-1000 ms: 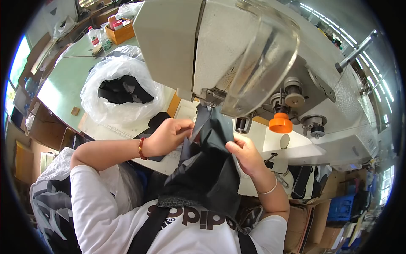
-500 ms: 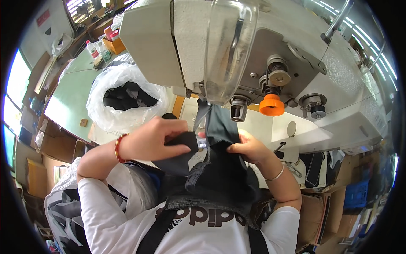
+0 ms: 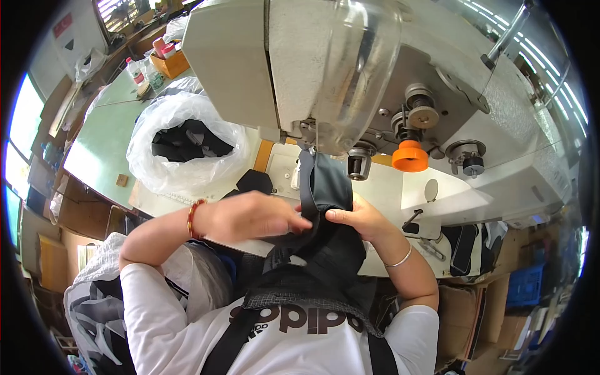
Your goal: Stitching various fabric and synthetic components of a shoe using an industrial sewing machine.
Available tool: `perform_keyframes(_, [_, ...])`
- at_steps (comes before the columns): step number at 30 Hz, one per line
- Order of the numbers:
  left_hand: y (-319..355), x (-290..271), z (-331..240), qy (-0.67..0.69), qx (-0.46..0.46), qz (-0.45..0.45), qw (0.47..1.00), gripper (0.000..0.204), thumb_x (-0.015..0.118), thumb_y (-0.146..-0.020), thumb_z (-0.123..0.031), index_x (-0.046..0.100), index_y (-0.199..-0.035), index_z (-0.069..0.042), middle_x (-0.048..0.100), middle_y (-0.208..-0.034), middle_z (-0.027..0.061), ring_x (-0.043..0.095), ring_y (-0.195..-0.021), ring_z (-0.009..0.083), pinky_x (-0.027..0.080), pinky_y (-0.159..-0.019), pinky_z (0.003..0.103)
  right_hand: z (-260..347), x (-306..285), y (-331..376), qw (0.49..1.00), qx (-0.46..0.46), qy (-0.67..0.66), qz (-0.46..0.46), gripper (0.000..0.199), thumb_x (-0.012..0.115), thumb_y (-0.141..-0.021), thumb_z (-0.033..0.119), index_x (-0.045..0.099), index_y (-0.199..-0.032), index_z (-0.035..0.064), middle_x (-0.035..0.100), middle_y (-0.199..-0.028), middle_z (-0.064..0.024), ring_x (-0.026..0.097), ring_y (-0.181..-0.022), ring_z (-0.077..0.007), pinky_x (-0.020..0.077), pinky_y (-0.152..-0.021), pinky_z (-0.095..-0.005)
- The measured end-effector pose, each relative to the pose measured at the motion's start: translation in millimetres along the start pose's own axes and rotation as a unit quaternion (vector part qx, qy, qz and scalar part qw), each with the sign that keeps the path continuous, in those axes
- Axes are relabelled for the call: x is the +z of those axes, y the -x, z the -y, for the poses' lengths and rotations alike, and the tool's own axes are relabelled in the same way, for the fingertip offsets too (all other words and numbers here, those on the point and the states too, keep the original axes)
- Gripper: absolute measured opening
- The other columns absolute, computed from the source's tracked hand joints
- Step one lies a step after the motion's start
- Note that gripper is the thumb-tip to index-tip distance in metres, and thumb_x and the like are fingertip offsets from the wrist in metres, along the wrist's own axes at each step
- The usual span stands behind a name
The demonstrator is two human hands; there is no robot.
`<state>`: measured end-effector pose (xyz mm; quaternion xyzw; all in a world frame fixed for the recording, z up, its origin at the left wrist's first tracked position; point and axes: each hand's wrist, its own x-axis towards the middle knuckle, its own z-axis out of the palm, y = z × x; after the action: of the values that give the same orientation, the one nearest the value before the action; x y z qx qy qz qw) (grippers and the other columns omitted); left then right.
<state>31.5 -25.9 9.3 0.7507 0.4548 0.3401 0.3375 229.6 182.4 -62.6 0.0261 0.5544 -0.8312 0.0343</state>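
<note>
Dark cloth (image 3: 332, 179) runs under machine head (image 3: 290, 75), near end draped twd us. Our R hand (image 3: 370, 219) pinches its R edge, thumb on top; L hand (image 3: 247, 217) is blurred at its L side, can't tell if gripping. Best keep layers flat, edges aligned. Clear guard (image 3: 359, 75) hides part of head; plastic bag (image 3: 142, 165) sits L on counter (image 3: 100, 150).

Over there the green table (image 3: 94, 153) bears an open plastic bag (image 3: 145, 167), a small brown block (image 3: 122, 180), bottles (image 3: 135, 72) and an orange-brown box (image 3: 173, 65).

R fingers (image 3: 342, 217) on dk cloth (image 3: 331, 181) by mach (image 3: 234, 69)
</note>
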Motion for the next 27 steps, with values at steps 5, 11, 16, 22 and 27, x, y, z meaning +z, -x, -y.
perform_keyframes(5, [-1,3,28,-0.35,0.137,-0.062,0.925,0.048,0.062,-0.096,-0.003,0.065,-0.143,-0.015,0.068,-0.125,0.0075,0.067,-0.113,0.0188,0.058,-0.091,0.037,-4,-2,2,0.998,0.031,-0.037,-0.052,0.056,0.078,-0.095,0.02,0.056,-0.141,-0.0014,0.068,-0.129,-0.0113,0.067,-0.115,-0.0191,0.054,-0.102,-0.0362])
perform_keyframes(11, [-14,11,40,-0.546,0.224,-0.097,0.801,0.068,0.073,-0.083,-0.024,0.058,-0.149,-0.014,0.059,-0.143,0.0068,0.056,-0.133,0.0202,0.039,-0.12,0.052,-3,4,5,0.996,0.042,0.016,-0.083,0.056,0.076,-0.098,0.024,0.054,-0.143,0.0018,0.066,-0.13,-0.0078,0.064,-0.116,-0.0154,0.0529,-0.101,-0.033])
perform_keyframes(16, [-19,12,44,-0.468,0.194,-0.049,0.861,0.067,0.067,-0.09,-0.019,0.048,-0.15,0.005,0.051,-0.156,0.0197,0.05,-0.145,0.0318,0.038,-0.121,0.055,3,10,13,0.994,0.032,0.029,-0.103,0.05,0.068,-0.104,0.027,0.053,-0.144,0.0023,0.065,-0.131,-0.0063,0.063,-0.117,-0.0138,0.0517,-0.102,-0.0328])
perform_keyframes(22, [-18,11,41,-0.431,0.257,-0.227,0.835,0.051,0.069,-0.083,-0.008,0.066,-0.132,0.005,0.063,-0.136,0.0232,0.066,-0.125,0.0392,0.057,-0.104,0.047,16,4,11,0.998,0.034,0.004,-0.043,0.044,0.061,-0.107,0.022,0.054,-0.143,-0.0006,0.069,-0.13,-0.0115,0.066,-0.118,-0.0186,0.0513,-0.106,-0.0349])
perform_keyframes(27, [-1,-1,16,-0.381,0.194,-0.241,0.872,0.041,0.069,-0.084,-0.01,0.069,-0.122,0.005,0.073,-0.119,0.0209,0.075,-0.105,0.0348,0.062,-0.09,0.044,21,9,6,0.999,0.008,-0.036,-0.033,0.041,0.058,-0.106,0.02,0.057,-0.14,-0.0023,0.07,-0.131,-0.0161,0.066,-0.122,-0.0211,0.0512,-0.108,-0.0359])
